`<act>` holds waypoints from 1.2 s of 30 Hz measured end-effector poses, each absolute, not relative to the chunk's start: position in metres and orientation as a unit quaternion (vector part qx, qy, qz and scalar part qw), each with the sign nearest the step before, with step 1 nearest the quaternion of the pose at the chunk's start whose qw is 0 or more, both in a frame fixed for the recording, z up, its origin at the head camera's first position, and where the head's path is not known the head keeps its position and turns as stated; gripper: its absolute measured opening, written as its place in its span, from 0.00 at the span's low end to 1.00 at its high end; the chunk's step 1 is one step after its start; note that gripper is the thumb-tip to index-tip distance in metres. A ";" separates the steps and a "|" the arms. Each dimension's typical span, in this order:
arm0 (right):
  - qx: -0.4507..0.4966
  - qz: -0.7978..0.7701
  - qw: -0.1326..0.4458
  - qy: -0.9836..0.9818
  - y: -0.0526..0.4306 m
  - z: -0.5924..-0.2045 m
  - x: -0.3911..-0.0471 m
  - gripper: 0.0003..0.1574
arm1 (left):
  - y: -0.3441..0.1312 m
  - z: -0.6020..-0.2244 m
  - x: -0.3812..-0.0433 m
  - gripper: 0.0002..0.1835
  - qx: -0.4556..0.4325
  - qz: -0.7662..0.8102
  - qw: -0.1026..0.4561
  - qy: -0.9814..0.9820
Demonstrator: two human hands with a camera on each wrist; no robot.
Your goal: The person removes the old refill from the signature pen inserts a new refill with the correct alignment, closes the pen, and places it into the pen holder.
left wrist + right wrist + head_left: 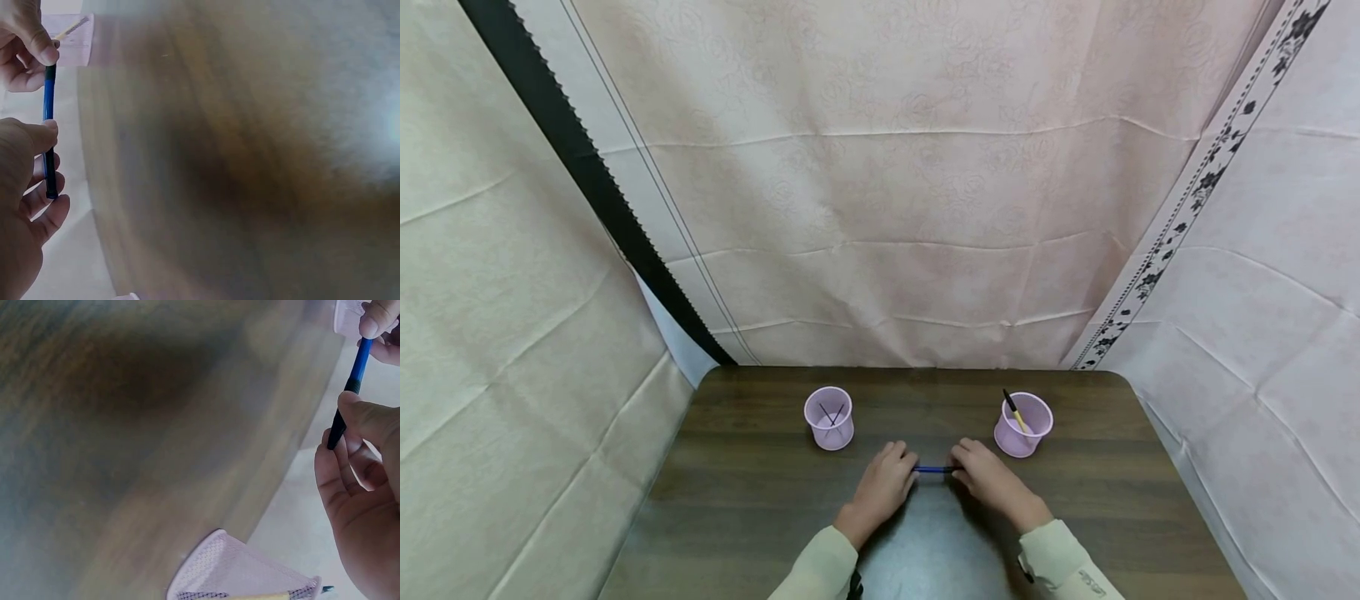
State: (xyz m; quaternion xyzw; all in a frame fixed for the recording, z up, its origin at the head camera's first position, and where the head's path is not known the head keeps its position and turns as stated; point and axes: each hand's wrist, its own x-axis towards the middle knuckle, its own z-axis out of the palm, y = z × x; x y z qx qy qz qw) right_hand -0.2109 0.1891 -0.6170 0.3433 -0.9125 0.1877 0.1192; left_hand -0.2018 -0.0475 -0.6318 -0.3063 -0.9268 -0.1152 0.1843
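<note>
A slim blue pen (934, 470) with black ends lies level between my two hands, close over the table. My left hand (883, 482) pinches one black end between thumb and fingers; in the left wrist view, that end of the pen (49, 100) pokes out past the thumb. Thumb and fingertips of my right hand (994, 485) grip the other end, where the right wrist view shows the black part of the pen (337, 425) narrowing to a tip. Only the blue middle shows between the hands from above.
Beyond my left hand stands a pale purple cup (829, 433) with two thin dark sticks inside. A matching cup (1019, 442) beyond my right hand holds a yellow stick with a black end (1014, 410). Pale cloth (887, 208) hangs behind the wooden table (737, 517).
</note>
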 end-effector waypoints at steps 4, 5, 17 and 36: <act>0.340 0.194 0.123 -0.912 0.190 -0.608 -0.212 0.14 | -0.047 -0.623 -0.205 0.07 -0.309 -0.114 0.196 -0.924; 0.339 0.197 0.124 -0.911 0.191 -0.605 -0.212 0.14 | -0.047 -0.620 -0.205 0.07 -0.311 -0.115 0.199 -0.922; 0.349 0.214 0.161 -0.898 0.195 -0.587 -0.213 0.14 | -0.046 -0.594 -0.207 0.06 -0.324 -0.136 0.224 -0.909; 0.340 0.251 0.176 -0.889 0.199 -0.550 -0.211 0.11 | -0.048 -0.565 -0.208 0.07 -0.339 -0.173 0.279 -0.882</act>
